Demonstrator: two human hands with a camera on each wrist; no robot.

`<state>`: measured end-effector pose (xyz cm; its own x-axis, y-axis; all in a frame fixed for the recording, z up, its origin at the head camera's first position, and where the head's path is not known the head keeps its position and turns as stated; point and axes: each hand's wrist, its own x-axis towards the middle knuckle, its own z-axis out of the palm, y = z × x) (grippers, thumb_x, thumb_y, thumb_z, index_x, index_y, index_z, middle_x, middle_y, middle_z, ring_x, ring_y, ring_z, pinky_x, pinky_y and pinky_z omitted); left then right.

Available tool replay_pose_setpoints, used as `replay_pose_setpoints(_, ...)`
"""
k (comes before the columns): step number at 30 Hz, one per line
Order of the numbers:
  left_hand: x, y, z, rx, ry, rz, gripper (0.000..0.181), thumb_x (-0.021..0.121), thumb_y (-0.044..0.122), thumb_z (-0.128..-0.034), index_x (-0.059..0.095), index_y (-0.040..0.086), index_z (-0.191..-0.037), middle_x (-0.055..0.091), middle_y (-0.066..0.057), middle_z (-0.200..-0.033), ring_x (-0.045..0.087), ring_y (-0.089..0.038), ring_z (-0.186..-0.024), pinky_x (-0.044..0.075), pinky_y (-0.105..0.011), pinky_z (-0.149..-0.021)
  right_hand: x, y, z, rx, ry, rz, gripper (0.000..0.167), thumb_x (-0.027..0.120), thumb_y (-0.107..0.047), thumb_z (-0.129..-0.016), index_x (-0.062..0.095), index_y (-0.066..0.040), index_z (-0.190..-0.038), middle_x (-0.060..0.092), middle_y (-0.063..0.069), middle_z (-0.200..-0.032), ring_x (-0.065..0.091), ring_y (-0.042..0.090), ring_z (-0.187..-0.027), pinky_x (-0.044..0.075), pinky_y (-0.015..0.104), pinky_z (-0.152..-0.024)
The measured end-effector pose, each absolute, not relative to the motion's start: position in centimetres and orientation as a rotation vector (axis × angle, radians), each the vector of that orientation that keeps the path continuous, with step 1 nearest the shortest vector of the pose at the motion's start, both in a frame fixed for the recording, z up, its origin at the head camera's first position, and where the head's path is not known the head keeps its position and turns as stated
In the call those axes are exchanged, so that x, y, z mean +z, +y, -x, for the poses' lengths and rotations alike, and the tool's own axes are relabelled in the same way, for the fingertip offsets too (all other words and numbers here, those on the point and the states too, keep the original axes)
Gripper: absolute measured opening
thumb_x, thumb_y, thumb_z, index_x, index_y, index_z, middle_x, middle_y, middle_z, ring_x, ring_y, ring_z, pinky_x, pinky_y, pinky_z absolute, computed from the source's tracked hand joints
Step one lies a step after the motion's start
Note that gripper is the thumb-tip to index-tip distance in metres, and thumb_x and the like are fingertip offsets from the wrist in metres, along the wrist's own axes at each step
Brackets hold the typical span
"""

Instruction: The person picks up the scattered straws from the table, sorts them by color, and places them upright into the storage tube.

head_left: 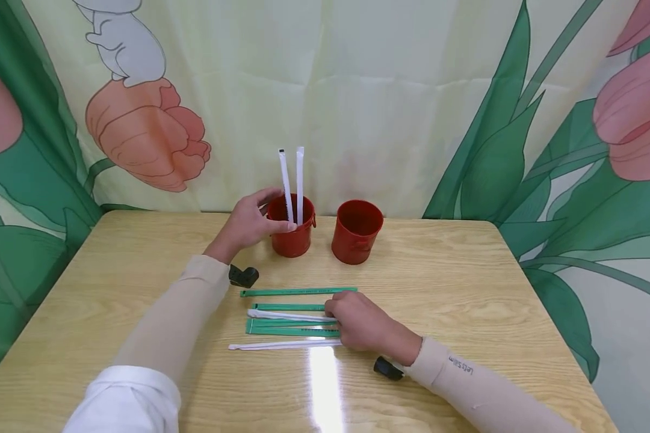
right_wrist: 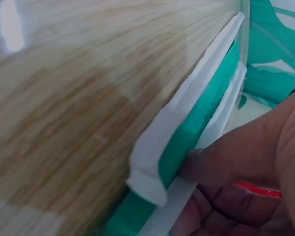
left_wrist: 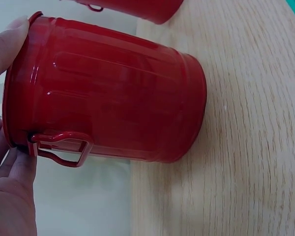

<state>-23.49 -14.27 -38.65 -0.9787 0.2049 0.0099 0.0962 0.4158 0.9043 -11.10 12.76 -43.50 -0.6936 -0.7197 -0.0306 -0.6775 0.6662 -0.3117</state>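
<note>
Two white wrapped sticks (head_left: 300, 180) stand in the left red bucket (head_left: 291, 242). My left hand (head_left: 249, 221) grips that bucket by its rim; in the left wrist view the thumb and fingers lie at the rim of the red bucket (left_wrist: 113, 93), near its wire handle. My right hand (head_left: 364, 323) is over the right ends of several green and white wrapped sticks lying on the table. In the right wrist view its thumb and fingers pinch a white stick (right_wrist: 219, 120) beside a green one (right_wrist: 196, 118). The hand hides the right ends in the head view.
A second red bucket (head_left: 357, 234), with no stick showing in it, stands right of the first, near the back edge of the wooden table (head_left: 466, 288). Behind hangs a curtain (head_left: 379, 108) printed with plants. One green stick (head_left: 298, 292) lies farthest back among those on the table.
</note>
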Motion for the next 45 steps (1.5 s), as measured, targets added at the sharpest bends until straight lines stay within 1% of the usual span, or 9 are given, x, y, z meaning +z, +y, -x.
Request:
replay_pose_setpoints(6,-38.5,-14.2,23.6,1.635,2.557,-0.284,0.08,0.088,0.021,-0.0842,0.048,0.013,-0.153,0.052,-0.01,-0.157,0.047,-0.038,-0.148,0.05,-0.054,-0.114,-43.0,12.7,11.1,-0.37,2.763,1.178,0.031,0.063,0.016,-0.08,0.078,-0.009,-0.09,0.071,-0.001,-0.082,0.057,0.008,-0.072,0.05,0.02,-0.065)
replay_pose_setpoints(10,-38.6,-14.2,23.6,1.627,2.551,-0.276,0.082,0.089,0.023,-0.084,0.048,0.013,-0.154,0.051,-0.01,-0.158,0.047,-0.038,-0.149,0.05,-0.054,-0.114,-42.4,13.0,11.0,-0.377,2.789,1.153,0.03,0.068,0.015,-0.078,0.078,-0.01,-0.091,0.072,-0.001,-0.083,0.058,0.009,-0.073,0.051,0.02,-0.066)
replay_pose_setpoints(12,-38.7,-14.3,23.6,1.62,2.549,-0.28,0.082,0.088,0.024,-0.0844,0.047,0.013,-0.155,0.05,-0.01,-0.158,0.046,-0.038,-0.149,0.049,-0.054,-0.115,-41.9,13.3,11.1,-0.43,2.802,1.131,0.028,0.071,0.014,-0.078,0.078,-0.009,-0.092,0.073,0.0,-0.084,0.059,0.01,-0.075,0.054,0.021,-0.069)
replay_pose_setpoints(18,-39.0,-14.3,23.6,1.62,2.543,-0.283,0.083,0.088,0.024,-0.0845,0.046,0.012,-0.155,0.051,-0.011,-0.158,0.047,-0.038,-0.148,0.05,-0.054,-0.114,-39.8,14.6,12.2,-0.771,2.802,0.934,0.022,0.069,0.012,-0.086,0.072,-0.009,-0.089,0.064,-0.002,-0.08,0.053,0.011,-0.075,0.05,0.021,-0.067)
replay_pose_setpoints(21,-39.0,-14.1,23.7,1.625,2.543,-0.286,0.083,0.088,0.021,-0.0849,0.046,0.012,-0.156,0.05,-0.011,-0.159,0.047,-0.037,-0.148,0.048,-0.052,-0.116,-38.4,15.2,13.2,-0.981,2.784,0.842,0.022,0.07,0.013,-0.087,0.07,-0.008,-0.09,0.064,-0.001,-0.082,0.055,0.013,-0.076,0.055,0.024,-0.072)
replay_pose_setpoints(25,-38.9,-14.1,23.7,1.626,2.548,-0.293,0.081,0.087,0.017,-0.0854,0.046,0.011,-0.155,0.05,-0.011,-0.159,0.047,-0.037,-0.149,0.049,-0.052,-0.116,-36.9,15.2,14.3,-1.182,2.766,0.832,0.021,0.07,0.014,-0.087,0.068,-0.006,-0.092,0.07,0.007,-0.086,0.06,0.016,-0.078,0.062,0.033,-0.079)
replay_pose_setpoints(30,-38.6,-14.2,23.5,1.609,2.554,-0.285,0.082,0.088,0.022,-0.0847,0.047,0.013,-0.155,0.051,-0.011,-0.158,0.047,-0.038,-0.148,0.05,-0.055,-0.113,-36.0,14.2,15.2,-1.362,2.73,0.8,0.016,0.073,0.011,-0.088,0.068,-0.002,-0.096,0.073,0.013,-0.093,0.063,0.02,-0.08,0.064,0.036,-0.081)
replay_pose_setpoints(36,-38.6,-14.4,23.5,1.606,2.545,-0.282,0.084,0.088,0.025,-0.0843,0.046,0.013,-0.155,0.05,-0.011,-0.158,0.047,-0.038,-0.148,0.051,-0.055,-0.113,-35.5,12.9,15.8,-1.568,2.701,0.737,0.015,0.072,0.011,-0.089,0.068,-0.001,-0.096,0.071,0.015,-0.093,0.066,0.026,-0.083,0.064,0.042,-0.085)
replay_pose_setpoints(45,-39.0,-14.4,23.7,1.61,2.548,-0.297,0.083,0.089,0.027,-0.0835,0.047,0.014,-0.154,0.052,-0.009,-0.157,0.048,-0.037,-0.148,0.051,-0.053,-0.114,-34.8,11.9,17.1,-1.779,2.615,0.719,0.013,0.067,0.013,-0.091,0.067,0.006,-0.102,0.068,0.02,-0.094,0.064,0.027,-0.087,0.062,0.033,-0.086)
